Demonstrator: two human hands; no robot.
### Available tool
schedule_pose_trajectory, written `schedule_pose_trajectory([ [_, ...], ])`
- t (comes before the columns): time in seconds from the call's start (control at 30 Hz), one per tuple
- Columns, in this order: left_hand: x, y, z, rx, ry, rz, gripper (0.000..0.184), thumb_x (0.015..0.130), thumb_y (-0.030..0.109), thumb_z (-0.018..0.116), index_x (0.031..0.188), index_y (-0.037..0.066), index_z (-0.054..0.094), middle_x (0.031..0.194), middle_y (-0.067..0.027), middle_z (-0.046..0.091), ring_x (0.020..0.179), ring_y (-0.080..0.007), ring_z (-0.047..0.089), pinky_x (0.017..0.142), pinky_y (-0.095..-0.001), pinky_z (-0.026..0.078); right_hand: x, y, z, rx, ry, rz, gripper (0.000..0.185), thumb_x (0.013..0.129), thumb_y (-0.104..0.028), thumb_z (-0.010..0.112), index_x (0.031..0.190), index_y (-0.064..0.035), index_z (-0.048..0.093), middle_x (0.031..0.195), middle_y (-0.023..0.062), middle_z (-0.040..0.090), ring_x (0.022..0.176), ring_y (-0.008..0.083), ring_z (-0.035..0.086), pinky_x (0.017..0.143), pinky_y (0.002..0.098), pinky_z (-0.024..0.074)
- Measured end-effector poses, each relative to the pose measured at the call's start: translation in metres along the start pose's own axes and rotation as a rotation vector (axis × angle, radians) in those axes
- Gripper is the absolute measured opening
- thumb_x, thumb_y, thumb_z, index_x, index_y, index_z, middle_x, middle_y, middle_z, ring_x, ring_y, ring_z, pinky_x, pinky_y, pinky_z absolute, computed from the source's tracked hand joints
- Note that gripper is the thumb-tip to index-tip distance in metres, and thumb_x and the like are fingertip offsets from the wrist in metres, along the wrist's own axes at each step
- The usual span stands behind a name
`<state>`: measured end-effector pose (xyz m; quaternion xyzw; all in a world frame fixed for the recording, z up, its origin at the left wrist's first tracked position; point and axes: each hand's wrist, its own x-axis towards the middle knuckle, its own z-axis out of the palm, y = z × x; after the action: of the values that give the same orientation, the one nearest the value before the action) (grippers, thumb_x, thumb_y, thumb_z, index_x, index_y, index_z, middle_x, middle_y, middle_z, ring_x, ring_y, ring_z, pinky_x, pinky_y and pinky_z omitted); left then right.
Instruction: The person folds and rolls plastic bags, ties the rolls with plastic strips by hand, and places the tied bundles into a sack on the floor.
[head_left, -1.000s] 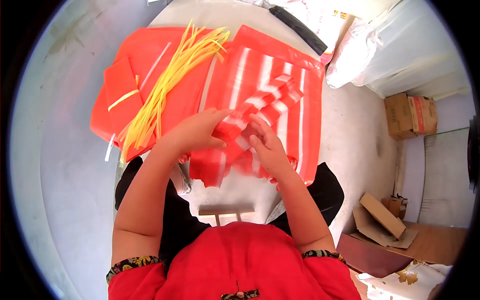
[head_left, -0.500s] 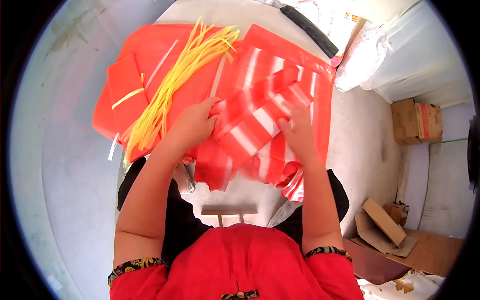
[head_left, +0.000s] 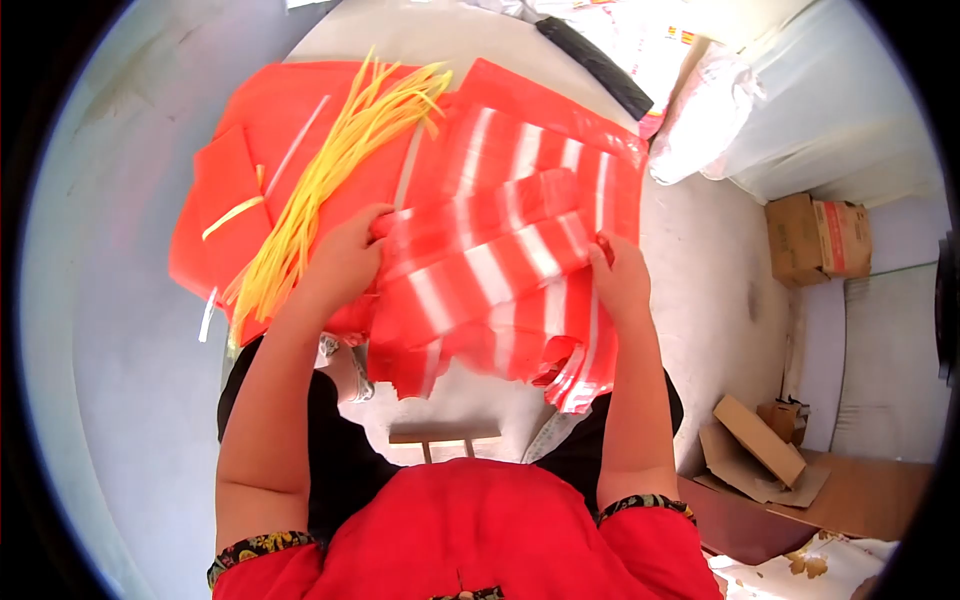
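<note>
Left grip (head_left: 348, 262), head view: fingers closed on the left end of the film (head_left: 485, 275); right grip (head_left: 624, 282): thumb and fingertip pinched together at its right end, depth of hold unclear. Film, red and white, striped, folded: spanning the two hands above a striped pile (head_left: 525, 140), to the right of the yellow strips (head_left: 325, 180). Handling, as judged: light, limp, likely slippery and quick to crease; best taken at both ends of the fold, fingers beneath, thumbs on top.
</note>
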<state>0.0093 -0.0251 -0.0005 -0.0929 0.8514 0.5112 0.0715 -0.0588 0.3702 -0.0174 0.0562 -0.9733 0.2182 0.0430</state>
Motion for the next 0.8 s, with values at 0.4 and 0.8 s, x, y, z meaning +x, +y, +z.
schedule_pose_trajectory([
  [0.4,0.001,-0.006,-0.005,0.061,0.335,0.222,0.018,0.097,0.008,0.066,0.114,0.004,0.068,0.097,-0.0088,0.07,0.097,-0.0217,0.067,0.084,-0.0346,0.054,0.041,0.009,0.018,0.361,0.012,-0.042,0.026,0.103,-0.013,0.063,0.124,-0.0007,0.072,0.115,0.0128,0.075,0.105,0.0226,0.07,0.093,0.0332,0.0541],
  [0.8,-0.031,0.018,0.031,0.654,0.015,0.452,0.039,0.074,0.025,0.088,0.104,0.006,0.075,0.099,-0.0081,0.071,0.099,-0.0299,0.064,0.088,-0.0433,0.054,0.068,-0.016,0.027,0.303,-0.086,0.09,0.031,0.096,-0.022,0.071,0.119,0.0002,0.073,0.105,0.0145,0.076,0.097,0.0247,0.072,0.088,0.0358,0.0553],
])
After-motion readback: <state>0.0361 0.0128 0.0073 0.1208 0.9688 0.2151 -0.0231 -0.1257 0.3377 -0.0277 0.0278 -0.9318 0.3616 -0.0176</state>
